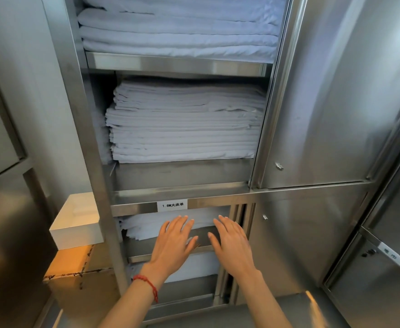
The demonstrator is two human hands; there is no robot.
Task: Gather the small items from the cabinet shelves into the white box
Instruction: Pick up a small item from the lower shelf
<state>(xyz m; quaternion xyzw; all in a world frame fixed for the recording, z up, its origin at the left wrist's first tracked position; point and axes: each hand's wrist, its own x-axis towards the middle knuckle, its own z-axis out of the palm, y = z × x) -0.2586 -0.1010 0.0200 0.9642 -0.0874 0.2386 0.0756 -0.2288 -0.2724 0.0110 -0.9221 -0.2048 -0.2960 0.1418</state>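
I hold my left hand [174,242] and right hand [232,242] flat, fingers spread, holding nothing, before the lower-centre shelf's folded linens [147,224], probably searching, white box [77,223] waiting at centre-left.

Bare forearms, a red cord bracelet [147,284] (braided, thin) on the left wrist.

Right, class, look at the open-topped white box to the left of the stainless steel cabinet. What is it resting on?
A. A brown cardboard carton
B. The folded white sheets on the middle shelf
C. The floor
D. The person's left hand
A: the open-topped white box sits on top of the brown cardboard carton beside the stainless steel cabinet, while both hands, left hand and right hand, reach flat toward a lower shelf.
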